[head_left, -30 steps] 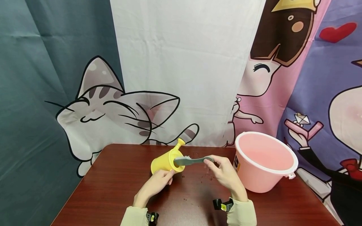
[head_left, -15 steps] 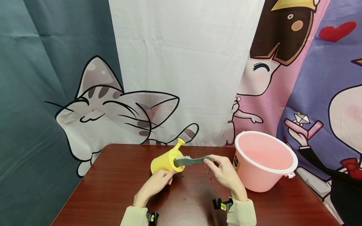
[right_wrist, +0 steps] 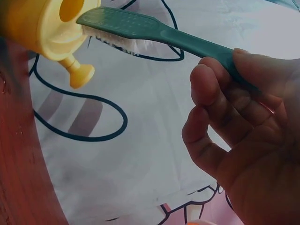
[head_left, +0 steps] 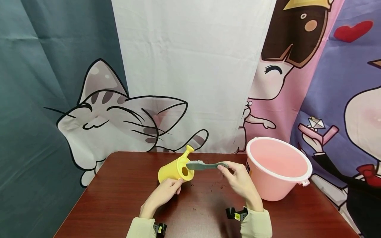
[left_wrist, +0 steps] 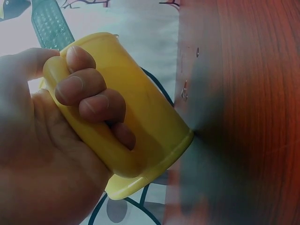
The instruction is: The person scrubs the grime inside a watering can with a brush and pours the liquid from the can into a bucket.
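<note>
My left hand (head_left: 163, 195) grips the handle of a small yellow watering can (head_left: 170, 172), fingers curled round it in the left wrist view. The can (left_wrist: 145, 117) is tilted, its round top opening turned to the right and its spout pointing up and back. In my right hand (head_left: 239, 181) a green brush (head_left: 205, 166) with white bristles is pinched by the handle's end between thumb and fingers. Its head lies right at the can's opening, outside it, bristles facing up toward the spout. The right wrist view shows the brush (right_wrist: 126, 23) overlapping the can's top.
A pink bucket (head_left: 275, 191) with a white rim stands to the right, close by my right hand. Water drops (head_left: 218, 187) dot the reddish-brown wooden table (head_left: 107, 198). Behind the table hangs a printed cloth (head_left: 190, 76) with cartoon figures.
The brush head has come out of the can's opening, moving slightly right and up with my right hand. My left hand and the can stay nearly in place.
</note>
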Demonstrator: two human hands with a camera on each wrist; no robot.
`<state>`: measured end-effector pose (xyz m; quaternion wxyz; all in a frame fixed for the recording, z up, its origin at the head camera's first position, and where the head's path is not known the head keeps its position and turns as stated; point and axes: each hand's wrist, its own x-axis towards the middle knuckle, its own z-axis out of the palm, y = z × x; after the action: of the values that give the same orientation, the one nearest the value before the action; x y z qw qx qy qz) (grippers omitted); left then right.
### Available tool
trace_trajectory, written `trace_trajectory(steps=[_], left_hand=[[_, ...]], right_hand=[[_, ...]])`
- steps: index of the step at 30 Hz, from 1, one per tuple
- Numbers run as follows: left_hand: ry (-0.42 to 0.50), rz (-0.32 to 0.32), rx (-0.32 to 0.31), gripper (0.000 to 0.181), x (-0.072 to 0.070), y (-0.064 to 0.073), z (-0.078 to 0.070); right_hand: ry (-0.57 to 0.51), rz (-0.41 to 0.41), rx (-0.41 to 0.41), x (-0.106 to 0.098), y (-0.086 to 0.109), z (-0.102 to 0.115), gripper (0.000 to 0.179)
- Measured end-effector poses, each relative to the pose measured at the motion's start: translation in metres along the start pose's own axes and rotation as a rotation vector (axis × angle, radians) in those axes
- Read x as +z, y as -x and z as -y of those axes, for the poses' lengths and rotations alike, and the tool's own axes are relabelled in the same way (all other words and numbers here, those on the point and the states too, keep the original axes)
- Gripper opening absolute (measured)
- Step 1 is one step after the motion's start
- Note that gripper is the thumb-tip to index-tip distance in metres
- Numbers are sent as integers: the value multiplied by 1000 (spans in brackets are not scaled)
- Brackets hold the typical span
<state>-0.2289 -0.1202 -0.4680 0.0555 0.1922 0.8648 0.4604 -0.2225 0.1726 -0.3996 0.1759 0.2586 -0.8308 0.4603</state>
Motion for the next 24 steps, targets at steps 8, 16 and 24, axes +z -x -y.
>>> trace_trajectory(steps=[8,16,24], left_hand=[[-15,-22,1,52,0,1,3],[16,-17,7,51,2,0,4],[10,-12,0,53,1,-1,2]], right_hand=[[26,-119,-24,-4,1,-9,11],[177,-255,-99,3,2,-31,14],[365,-251,-161,22,-6,-64,28]])
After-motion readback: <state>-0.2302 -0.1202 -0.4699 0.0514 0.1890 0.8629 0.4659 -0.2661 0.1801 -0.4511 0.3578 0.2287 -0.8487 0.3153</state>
